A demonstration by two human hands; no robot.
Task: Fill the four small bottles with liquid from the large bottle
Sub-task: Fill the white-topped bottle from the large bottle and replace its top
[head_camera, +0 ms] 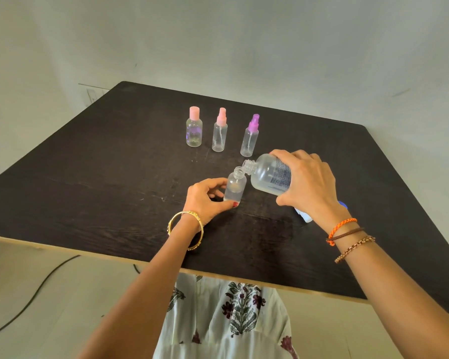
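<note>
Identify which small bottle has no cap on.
The small bottle held by the left hand; the three bottles behind it keep their pink or purple tops.

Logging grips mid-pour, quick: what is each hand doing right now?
Left hand: grip closed on the uncapped small bottle.
Right hand: grip closed on the tilted large bottle.

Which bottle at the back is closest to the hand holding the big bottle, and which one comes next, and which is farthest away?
Counting from the right hand, which tips the large bottle:
1. Purple spray bottle, right end of the back row, nearest.
2. Pink spray bottle, in the middle.
3. Pink cap bottle, left end, farthest.
</note>
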